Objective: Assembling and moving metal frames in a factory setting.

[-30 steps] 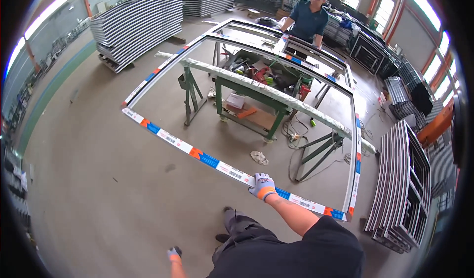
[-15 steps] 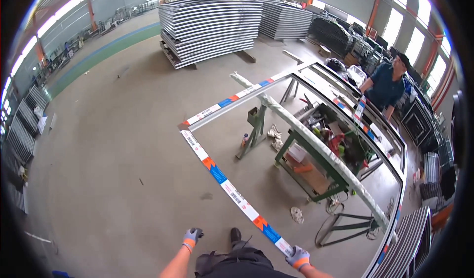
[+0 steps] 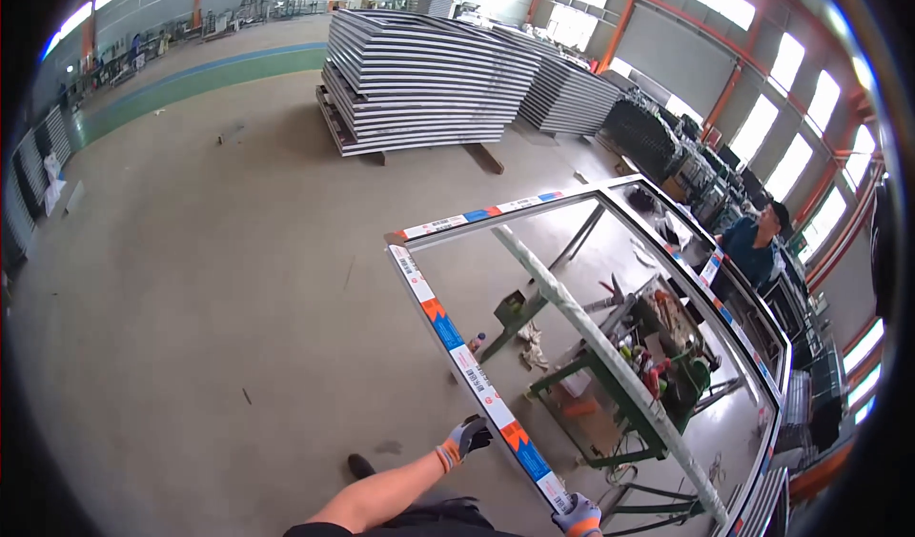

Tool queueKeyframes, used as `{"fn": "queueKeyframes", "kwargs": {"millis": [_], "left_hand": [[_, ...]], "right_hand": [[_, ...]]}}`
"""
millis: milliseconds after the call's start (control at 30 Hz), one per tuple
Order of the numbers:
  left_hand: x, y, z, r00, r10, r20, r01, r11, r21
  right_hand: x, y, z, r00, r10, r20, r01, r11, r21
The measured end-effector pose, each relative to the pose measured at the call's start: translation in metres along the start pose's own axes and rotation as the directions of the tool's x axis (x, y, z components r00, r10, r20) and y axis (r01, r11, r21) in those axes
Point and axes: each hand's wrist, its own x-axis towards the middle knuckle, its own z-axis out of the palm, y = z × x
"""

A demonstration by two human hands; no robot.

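A large rectangular window frame (image 3: 471, 375), with white, blue and orange protective tape, spans the right half of the view and is tilted. My right hand (image 3: 578, 515), in a grey glove with an orange cuff, is closed round its near end. Farther up the same side, my left hand (image 3: 464, 440), in a matching glove with dark fingers, is at the frame's outer edge with its fingers bent against it. Under the frame runs a wrapped pale support bar (image 3: 581, 325). My left fingertips are partly hidden by the frame.
A green trestle cart (image 3: 610, 451) holding tools stands beneath the frame. At the far right side is a co-worker (image 3: 753, 246) in dark clothing and a cap. Stacked metal frames (image 3: 429, 84) rise at the back, and more frames (image 3: 36, 175) lean at the left.
My left hand has moved up and right from open floor to the frame's edge. My right hand stays on the near end. The view has shifted, and the co-worker appears lower behind the frame.
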Motion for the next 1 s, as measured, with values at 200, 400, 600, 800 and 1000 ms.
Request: {"fn": "queueKeyframes", "kwargs": {"millis": [200, 400, 600, 800, 1000], "left_hand": [[0.069, 0.161, -0.020, 0.989, -0.041, 0.143, 0.034, 0.998, 0.053], [0.159, 0.328, -0.032, 0.960, 0.089, 0.265, -0.087, 0.996, -0.019], [0.255, 0.495, -0.056, 0.947, 0.196, 0.254, -0.202, 0.979, -0.003], [0.345, 0.654, -0.091, 0.933, 0.239, 0.268, -0.204, 0.967, -0.153], [0.446, 0.823, -0.127, 0.904, 0.120, 0.410, -0.261, 0.915, 0.307]], "right_hand": [[0.123, -0.108, -0.058, 0.988, 0.129, 0.091, -0.117, 0.985, -0.128], [0.264, -0.231, -0.099, 0.997, 0.071, 0.016, -0.070, 0.995, -0.064], [0.421, -0.337, -0.108, 0.998, 0.004, -0.064, -0.005, 1.000, -0.011], [0.562, -0.454, -0.130, 0.997, -0.023, -0.068, 0.019, 0.998, -0.067], [0.687, -0.576, -0.143, 0.992, -0.005, -0.129, 0.014, 0.998, 0.069]]}}
